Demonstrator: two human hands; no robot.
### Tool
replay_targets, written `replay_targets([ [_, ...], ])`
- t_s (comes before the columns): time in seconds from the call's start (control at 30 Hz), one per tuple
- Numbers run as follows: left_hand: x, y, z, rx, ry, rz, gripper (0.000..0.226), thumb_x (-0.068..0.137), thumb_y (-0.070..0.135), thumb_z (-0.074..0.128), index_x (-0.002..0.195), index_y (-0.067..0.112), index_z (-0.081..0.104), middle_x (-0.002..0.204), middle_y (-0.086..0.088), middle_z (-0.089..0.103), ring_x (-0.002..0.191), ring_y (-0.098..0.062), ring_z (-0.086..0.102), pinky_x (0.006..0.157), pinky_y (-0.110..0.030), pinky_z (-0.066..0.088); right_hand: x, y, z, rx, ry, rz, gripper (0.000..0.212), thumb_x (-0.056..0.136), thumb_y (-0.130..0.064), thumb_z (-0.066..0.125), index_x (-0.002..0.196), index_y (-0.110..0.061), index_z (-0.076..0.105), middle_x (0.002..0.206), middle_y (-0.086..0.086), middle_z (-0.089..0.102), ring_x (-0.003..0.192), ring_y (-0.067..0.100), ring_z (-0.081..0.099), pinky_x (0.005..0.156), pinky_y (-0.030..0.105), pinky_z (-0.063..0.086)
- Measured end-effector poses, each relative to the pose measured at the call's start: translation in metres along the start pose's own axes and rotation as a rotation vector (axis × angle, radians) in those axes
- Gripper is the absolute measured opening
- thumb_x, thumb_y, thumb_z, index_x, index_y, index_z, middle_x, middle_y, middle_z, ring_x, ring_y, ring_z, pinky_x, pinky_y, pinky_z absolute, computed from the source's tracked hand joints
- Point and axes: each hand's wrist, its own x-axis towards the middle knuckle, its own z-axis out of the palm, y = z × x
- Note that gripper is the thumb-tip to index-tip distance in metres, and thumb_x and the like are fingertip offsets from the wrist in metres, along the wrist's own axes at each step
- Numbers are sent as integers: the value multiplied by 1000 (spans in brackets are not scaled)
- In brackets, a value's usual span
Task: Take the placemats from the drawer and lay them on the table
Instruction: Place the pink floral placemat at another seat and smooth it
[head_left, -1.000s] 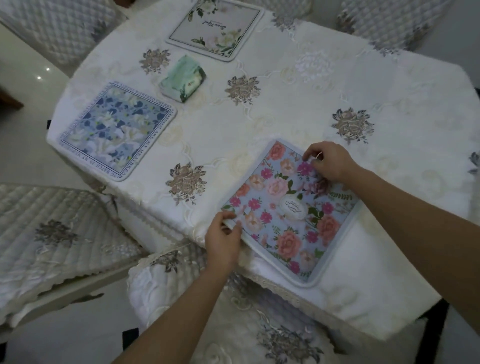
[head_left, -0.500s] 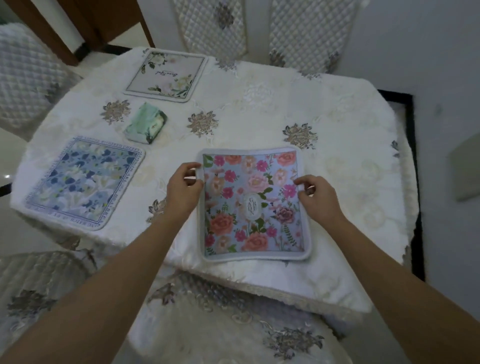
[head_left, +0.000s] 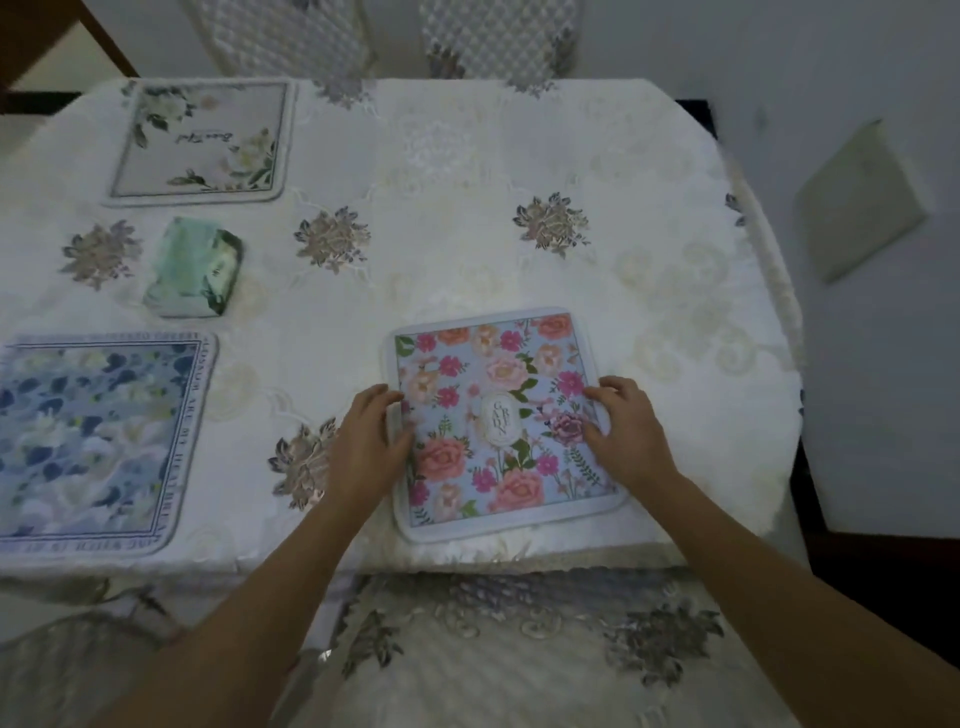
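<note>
A pink-and-blue floral placemat (head_left: 498, 395) lies flat near the front edge of the table (head_left: 467, 171), which wears a white embroidered cloth. My left hand (head_left: 369, 441) rests on the mat's left edge, thumb on top of the mat. My right hand (head_left: 626, 431) lies on its right edge with fingers spread loosely over it. A blue floral placemat (head_left: 88, 436) sits at the front left. A pale grey placemat (head_left: 202, 140) with white flowers lies at the far left.
A green tissue pack (head_left: 195, 267) lies between the grey and blue mats. Quilted chair backs (head_left: 488, 36) stand behind the table, and a cushioned seat (head_left: 519, 649) is right below its front edge. A wall is close on the right.
The pink mat went from skewed over the table's edge to square and fully on the cloth. Both hands stayed at its side edges. My view moved round to face the table.
</note>
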Motion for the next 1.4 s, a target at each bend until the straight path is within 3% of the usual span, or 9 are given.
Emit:
replay_targets([
  [0.23, -18, -2, 7, 81, -69, 27, 48, 90, 38, 71, 133, 19, 58, 154, -6, 43, 138, -24, 43, 111, -49, 41, -23, -4, 10, 43, 53, 95, 46, 89, -16, 69, 133, -10, 60, 130, 9, 51, 121, 24, 50, 98, 24, 37],
  [0.53, -15, -8, 2, 213, -93, 126, 54, 90, 57, 62, 133, 26, 56, 158, -5, 37, 137, -26, 45, 105, -44, 44, -33, -2, 10, -20, 19, 46, 53, 89, -22, 72, 137, -10, 56, 134, 9, 47, 126, 22, 44, 96, 25, 37],
  [0.7, -22, -11, 7, 237, -127, 129, 61, 88, 52, 68, 140, 25, 51, 163, -6, 27, 142, -27, 39, 109, -46, 41, -41, -5, 13, -21, 31, 49, 54, 89, -21, 72, 139, -10, 54, 134, 10, 48, 127, 24, 43, 96, 30, 43],
  [0.9, -32, -5, 12, 256, -154, 94, 64, 86, 50, 70, 142, 29, 47, 165, -3, 21, 142, -26, 39, 104, -48, 46, -42, -4, 7, 31, 76, 77, 47, 89, -14, 70, 134, -9, 59, 129, 8, 49, 122, 23, 46, 95, 24, 39],
  [1.07, -38, 2, 21, 263, -187, 135, 67, 86, 50, 70, 145, 32, 43, 166, 2, 18, 144, -22, 36, 101, -43, 48, -54, 12, -1, 14, 76, 105, 47, 89, -16, 71, 134, -11, 59, 127, 6, 49, 119, 22, 47, 94, 28, 44],
  [1.17, -38, 2, 25, 291, -195, 145, 67, 88, 51, 68, 146, 30, 42, 166, 0, 17, 144, -24, 36, 103, -44, 47, -60, 20, -2, -13, 46, 71, 50, 89, -19, 71, 136, -12, 57, 128, 7, 49, 120, 22, 46, 91, 28, 44],
  [1.3, -37, 3, 25, 384, -180, 179, 66, 92, 57, 58, 148, 27, 40, 164, -7, 23, 140, -29, 38, 111, -47, 38, -52, 17, -8, -95, 9, -40, 54, 87, -23, 74, 136, -9, 58, 140, 9, 49, 127, 27, 43, 103, 44, 45],
  [1.4, -37, 6, 26, 444, -159, 218, 64, 97, 58, 50, 149, 23, 40, 163, -10, 25, 145, -29, 30, 118, -50, 28, -42, 8, -9, -148, -8, -163, 57, 89, -32, 71, 139, -12, 55, 146, 5, 49, 132, 26, 42, 107, 44, 39],
])
